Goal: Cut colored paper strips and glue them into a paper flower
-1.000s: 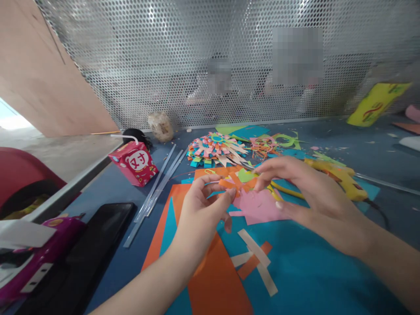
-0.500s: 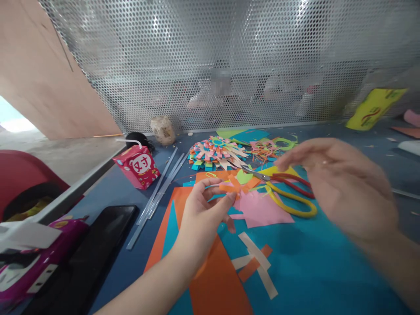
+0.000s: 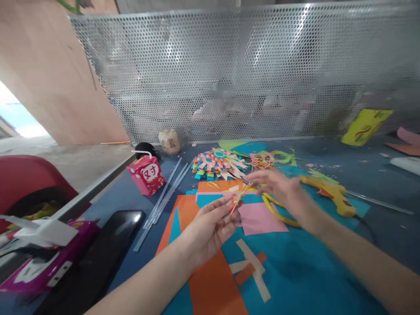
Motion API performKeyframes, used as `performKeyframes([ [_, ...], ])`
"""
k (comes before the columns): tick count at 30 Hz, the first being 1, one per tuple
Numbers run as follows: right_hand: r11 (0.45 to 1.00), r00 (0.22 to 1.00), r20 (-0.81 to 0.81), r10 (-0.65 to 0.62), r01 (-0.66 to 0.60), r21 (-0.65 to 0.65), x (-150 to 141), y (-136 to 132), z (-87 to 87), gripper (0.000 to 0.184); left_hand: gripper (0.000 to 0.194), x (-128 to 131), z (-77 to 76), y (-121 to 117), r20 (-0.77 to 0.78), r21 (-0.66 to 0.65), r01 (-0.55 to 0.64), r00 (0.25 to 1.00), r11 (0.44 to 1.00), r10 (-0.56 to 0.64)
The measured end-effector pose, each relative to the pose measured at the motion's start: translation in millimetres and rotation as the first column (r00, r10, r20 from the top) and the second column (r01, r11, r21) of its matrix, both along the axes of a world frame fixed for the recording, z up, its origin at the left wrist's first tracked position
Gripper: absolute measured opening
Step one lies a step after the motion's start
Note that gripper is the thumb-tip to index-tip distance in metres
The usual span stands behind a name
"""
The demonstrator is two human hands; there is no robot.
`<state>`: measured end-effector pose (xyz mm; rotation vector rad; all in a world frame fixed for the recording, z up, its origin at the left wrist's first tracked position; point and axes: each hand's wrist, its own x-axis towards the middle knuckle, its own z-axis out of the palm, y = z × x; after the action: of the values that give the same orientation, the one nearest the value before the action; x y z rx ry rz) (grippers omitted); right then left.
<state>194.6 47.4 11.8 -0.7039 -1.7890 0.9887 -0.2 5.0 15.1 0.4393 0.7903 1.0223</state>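
Observation:
My left hand point(image 3: 210, 229) pinches a small orange paper flower point(image 3: 236, 203) with a green strip on it, tilted nearly edge-on. My right hand point(image 3: 285, 190), slightly blurred, hovers just right of the flower with its fingers stretched out; whether the fingertips touch it I cannot tell. Under that hand lie scissors with yellow handles point(image 3: 278, 215), partly covered. A pink paper piece point(image 3: 262, 219) is below both hands. Crossed beige and orange paper strips point(image 3: 251, 269) rest on the blue paper point(image 3: 302, 262), beside an orange sheet point(image 3: 213, 284).
Behind the hands sits a layered multicolour paper rosette point(image 3: 215, 162). A yellow glue gun point(image 3: 334, 197) lies at the right. Clear glue sticks point(image 3: 170, 188), a red drink carton point(image 3: 147, 175) and a black phone point(image 3: 126, 225) are at the left. A perforated metal panel point(image 3: 210, 65) closes the back.
My right hand has moved left and inward, close to the flower, uncovering the glue gun. My left hand has turned the flower from facing me to nearly edge-on. The view has tilted up slightly.

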Motion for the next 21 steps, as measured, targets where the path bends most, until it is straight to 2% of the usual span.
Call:
performKeyframes([
  [3, 0.996, 0.989, 0.137, 0.046, -0.056, 0.069, -14.1, -12.3, -8.9, 0.056, 0.021, -1.8, 1.8, -1.6, 0.086, 0.023, 0.093, 0.992, 0.995, -0.095],
  [5, 0.993, 0.987, 0.160, 0.023, -0.041, 0.108, -15.8, -15.7, -9.1, 0.052, 0.019, -2.4, 2.7, -3.3, 0.114, 0.026, 0.156, 0.981, 0.987, -0.158],
  [8, 0.991, 0.990, 0.140, 0.000, -0.018, 0.131, -17.6, -16.8, -6.5, 0.033, 0.016, -1.8, 2.3, -6.2, 0.120, 0.010, 0.238, 0.964, 0.971, -0.238],
  [12, 0.997, 0.995, 0.096, 0.001, -0.008, 0.078, -24.7, -19.8, -5.7, 0.011, 0.014, 0.0, -1.5, -9.3, 0.075, -0.007, 0.296, 0.953, 0.955, -0.295],
  [16, 0.998, 0.999, 0.036, 0.028, -0.026, -0.050, -26.7, -23.8, -3.3, 0.015, 0.017, -0.8, -2.7, -9.9, -0.074, 0.010, 0.358, 0.931, 0.934, -0.356],
  [18, 0.995, 0.999, -0.010, 0.040, -0.041, -0.094, -25.7, -24.7, 0.4, 0.016, 0.022, -3.2, -0.2, -9.0, -0.166, 0.052, 0.319, 0.937, 0.946, -0.307],
  [20, 0.992, 0.998, -0.051, 0.044, -0.049, -0.114, -24.9, -25.3, 4.9, 0.016, 0.026, -6.9, 4.1, -7.6, -0.267, 0.188, 0.172, 0.956, 0.967, -0.118],
  [21, 0.991, 0.997, -0.063, 0.049, -0.056, -0.123, -24.8, -25.7, 7.0, 0.016, 0.026, -9.1, 6.7, -6.8, -0.312, 0.295, 0.093, 0.950, 0.951, 0.004],
])
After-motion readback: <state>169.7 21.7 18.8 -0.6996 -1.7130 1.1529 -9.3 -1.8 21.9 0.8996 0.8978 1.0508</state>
